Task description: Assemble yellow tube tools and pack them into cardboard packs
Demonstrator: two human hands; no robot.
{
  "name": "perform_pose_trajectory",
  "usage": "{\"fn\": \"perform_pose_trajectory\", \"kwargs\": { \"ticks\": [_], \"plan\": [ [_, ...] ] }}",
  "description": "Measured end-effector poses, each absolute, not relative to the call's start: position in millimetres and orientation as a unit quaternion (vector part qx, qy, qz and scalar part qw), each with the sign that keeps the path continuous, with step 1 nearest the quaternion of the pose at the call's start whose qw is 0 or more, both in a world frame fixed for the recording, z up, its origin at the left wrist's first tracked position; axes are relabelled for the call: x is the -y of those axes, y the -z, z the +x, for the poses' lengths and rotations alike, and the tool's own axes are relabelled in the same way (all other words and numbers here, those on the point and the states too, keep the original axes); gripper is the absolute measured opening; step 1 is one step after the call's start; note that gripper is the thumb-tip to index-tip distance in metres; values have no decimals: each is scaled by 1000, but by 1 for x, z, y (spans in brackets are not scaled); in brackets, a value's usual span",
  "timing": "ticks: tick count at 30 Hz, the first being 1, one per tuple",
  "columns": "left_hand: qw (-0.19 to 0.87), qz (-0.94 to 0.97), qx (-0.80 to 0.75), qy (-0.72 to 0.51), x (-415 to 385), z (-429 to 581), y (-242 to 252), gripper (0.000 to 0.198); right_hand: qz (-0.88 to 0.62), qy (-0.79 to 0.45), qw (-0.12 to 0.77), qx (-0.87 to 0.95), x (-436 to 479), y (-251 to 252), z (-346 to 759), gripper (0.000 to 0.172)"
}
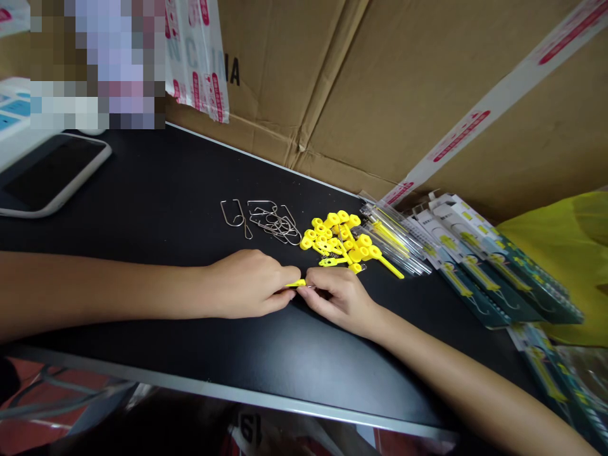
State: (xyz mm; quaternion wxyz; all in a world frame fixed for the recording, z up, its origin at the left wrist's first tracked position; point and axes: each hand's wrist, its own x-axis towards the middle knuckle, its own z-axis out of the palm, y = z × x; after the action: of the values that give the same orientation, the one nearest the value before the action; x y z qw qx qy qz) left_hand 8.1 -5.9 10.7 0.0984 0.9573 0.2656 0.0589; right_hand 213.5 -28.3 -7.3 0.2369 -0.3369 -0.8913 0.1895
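Cardboard carton (403, 95): brown, standing beyond the fingers across the back, with white and red printed tape (460, 136) running over it at a slant.
Surface (294, 361): black with a pale edge strip, reaching out under both hands and well past the fingers on either side.
Yellow sheet-like material (565, 253): far right of the fingers, behind the packages.
Printed packages (494, 259): several, white and dark green with yellow pictures, overlapping one another to the right of the fingers.
Phone (57, 177): pale-rimmed, dark-screened, well off to the left and beyond the fingers.
Left hand (254, 285): thumb and forefinger pressed together on the held yellow piece.
Right hand (342, 297): fingers (319, 277) curled, thumb and forefinger tips nearly meeting at that piece's right end, touching or almost touching the left ones.
Clear tubes (403, 247): bundled beyond the fingers and to the right, some yellow showing among them.
Loose yellow parts (342, 234): heaped just beyond the right fingers, many with round, holed ends.
Bent wires (275, 225): silvery, tangled together beyond the left fingers.
Held yellow piece (297, 284): between the two hands' fingertips, mostly covered by them.
Small springs (363, 267): at the heap's near edge, near the right fingers.
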Motion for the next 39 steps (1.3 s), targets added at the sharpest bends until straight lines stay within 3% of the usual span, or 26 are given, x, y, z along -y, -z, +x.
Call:
{"fn": "perform_pose_trajectory", "kwargs": {
  "ticks": [39],
  "plan": [
    [87,960,-261,-53,6,9,-11,13,-331,-198,238,892,28,8,215,31]
  ]
}}
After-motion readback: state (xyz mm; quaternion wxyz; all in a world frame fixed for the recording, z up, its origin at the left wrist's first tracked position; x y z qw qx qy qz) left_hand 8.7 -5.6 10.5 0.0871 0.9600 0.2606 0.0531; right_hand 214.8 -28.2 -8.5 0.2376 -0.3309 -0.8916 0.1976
